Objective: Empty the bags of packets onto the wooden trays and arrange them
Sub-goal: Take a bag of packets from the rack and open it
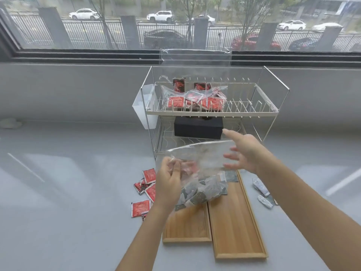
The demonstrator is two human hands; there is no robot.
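Grey and smooth, the counter point(78, 182) runs below a wide window point(175, 22) that looks out on a fenced street with parked cars. Two shallow wooden trays lie side by side near the front edge: a short one point(186, 225) on the left and a longer one point(234, 222) on the right, their far ends hidden under a clear plastic bag of dark grey packets point(203, 173). The left hand point(170, 182) pinches the bag's left side, fingers closed on the film; the bag hangs tilted above the trays with the grey packets bunched at its lower end, and motion blur makes it hard to say whether any have dropped out. The right hand point(244, 153) is spread wide at the bag's upper right edge, fingertips seen partly through the film; whether it touches the plastic cannot be told. Loose red foil packets point(145, 190) lie on the counter left of the trays, some cut off by the left wrist. A few silvery packets point(262, 194) lie to the right of the long tray, partly behind the right forearm. Behind stands a two-tier white wire dish rack point(211, 112); its upper shelf holds another clear bag of red packets point(195, 100), and a black box point(198, 127) sits on the lower shelf, its top hidden.
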